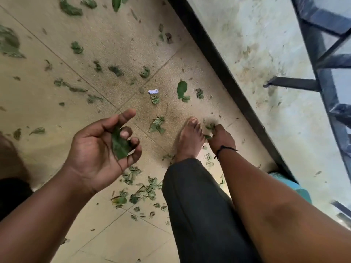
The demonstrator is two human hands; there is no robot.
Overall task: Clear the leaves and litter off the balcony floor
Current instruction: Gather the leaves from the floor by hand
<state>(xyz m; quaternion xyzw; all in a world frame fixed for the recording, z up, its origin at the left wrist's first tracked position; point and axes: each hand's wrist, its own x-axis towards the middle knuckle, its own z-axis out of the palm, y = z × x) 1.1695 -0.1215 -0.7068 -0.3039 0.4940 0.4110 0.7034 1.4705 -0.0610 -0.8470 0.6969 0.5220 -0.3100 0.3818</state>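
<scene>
A beige tiled balcony floor (57, 168) fills the frame's left and centre, strewn with torn green leaves (140, 190), thickest at lower centre. A dark metal railing (322, 54) crosses the upper right above a stained concrete ledge (256, 44). The person's bare foot (190, 139) stands at centre. The left hand (102, 147), palm up at centre left, cups a green leaf (119, 145) under curled fingers. The right hand (221, 137), beside the foot's toes, pinches crumpled green leaf scraps (210, 127) at the floor. A small white paper scrap (153, 91) lies at upper centre.
</scene>
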